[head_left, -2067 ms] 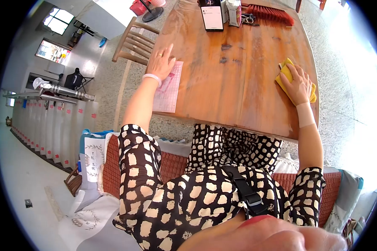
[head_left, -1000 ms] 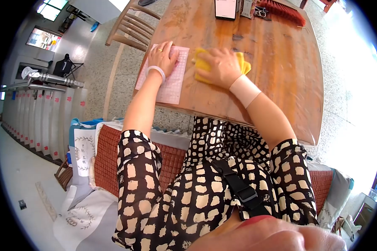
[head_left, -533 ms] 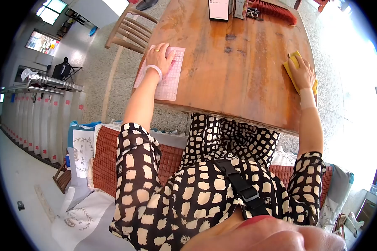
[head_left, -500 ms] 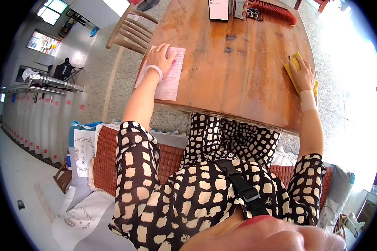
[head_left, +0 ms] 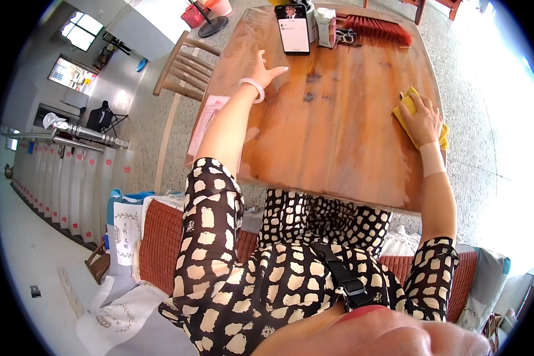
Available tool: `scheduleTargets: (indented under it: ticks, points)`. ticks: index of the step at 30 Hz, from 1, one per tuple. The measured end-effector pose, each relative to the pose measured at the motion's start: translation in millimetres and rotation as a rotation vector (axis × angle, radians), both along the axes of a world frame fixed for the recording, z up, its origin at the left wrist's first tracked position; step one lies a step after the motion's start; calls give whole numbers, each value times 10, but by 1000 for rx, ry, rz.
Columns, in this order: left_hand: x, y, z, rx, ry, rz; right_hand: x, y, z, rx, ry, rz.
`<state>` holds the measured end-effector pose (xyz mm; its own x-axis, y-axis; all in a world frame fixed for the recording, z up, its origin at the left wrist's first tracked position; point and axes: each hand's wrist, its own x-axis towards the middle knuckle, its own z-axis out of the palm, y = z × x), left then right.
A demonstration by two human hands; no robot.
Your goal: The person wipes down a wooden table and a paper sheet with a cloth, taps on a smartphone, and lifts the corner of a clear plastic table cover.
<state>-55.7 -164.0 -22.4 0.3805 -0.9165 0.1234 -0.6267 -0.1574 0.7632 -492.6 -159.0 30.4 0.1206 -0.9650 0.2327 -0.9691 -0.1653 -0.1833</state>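
Note:
My left hand (head_left: 264, 71) reaches over the far left part of the wooden table (head_left: 338, 142), its thumb and fingers spread with nothing in them. Ahead of it a phone (head_left: 294, 35) stands upright with a lit screen. A pink gridded sheet (head_left: 204, 121) lies at the table's left edge, partly covered by my left forearm. Near the right edge, my right hand (head_left: 424, 118) presses on a folded yellow cloth (head_left: 402, 115), its fingers curled over it. Some of the cloth is hidden under the palm.
Behind the phone's right side stand a small packet (head_left: 326, 28) and a dark-framed item (head_left: 346, 37), perhaps glasses. A red-bristled brush (head_left: 377, 28) lies at the far right. A wooden chair (head_left: 187, 68) stands by the left edge.
My left hand has left the pink sheet and moved forward and right, towards the phone. My right hand stays on the yellow cloth. The camera view has shifted, showing more of the table's far end.

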Motion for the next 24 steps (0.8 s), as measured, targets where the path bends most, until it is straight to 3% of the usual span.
scheduleTargets:
  ticks: [4, 11, 24]
  points:
    - [-150, -342, 16, 5, -50, 28, 4, -271, -32, -30, -12, 11]
    - [-203, -618, 79, 71, -413, 83, 66, -771, -59, -44, 12, -59]
    - [-341, -631, 191, 18, -462, 131, 68, -1021, -108, -29, 26, -80]
